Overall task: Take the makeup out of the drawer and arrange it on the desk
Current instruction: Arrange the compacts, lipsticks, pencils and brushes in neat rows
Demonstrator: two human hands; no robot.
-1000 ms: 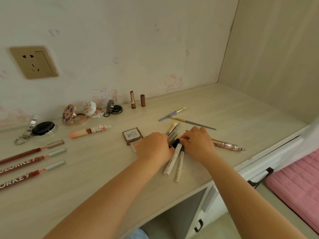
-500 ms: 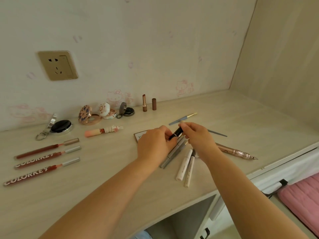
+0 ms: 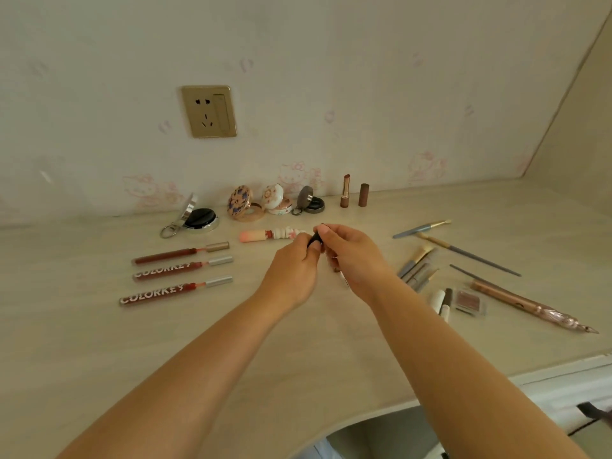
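Both hands have come up off the loose pile on the desk (image 3: 99, 359) and swung left since half a second ago; they now sit in front of the pink-capped tube (image 3: 265, 234), and the pile is off to our right. Left hand (image 3: 291, 273) and right hand (image 3: 356, 260) are pressed close, fingers curled, both pinching one short black stick (image 3: 314, 240). Only a sliver of it shows between the fingertips, so we can't tell if it's an eyeliner or a mascara, or whether a cap is being pulled.

Our read: we're placing this piece into the sorted layout. To do it well:
- Keep the pinch at both ends until the stick is flat on the desk, so it doesn't roll.
- Lay it parallel to the three COLORKEY lip glosses (image 3: 178, 271), with a gap, so the rows read clean.
- Watch the pink-capped tube just behind the knuckles; it's near enough to knock.
- Let go with one hand first, then the other.

Position: the stick is held just above the desk, centre of view, between the lip glosses on the left and the unsorted brushes and pencils (image 3: 417, 265) well apart on the right. Open compacts (image 3: 245, 205) and the lipstick (image 3: 345, 191) stand behind, along the wall.
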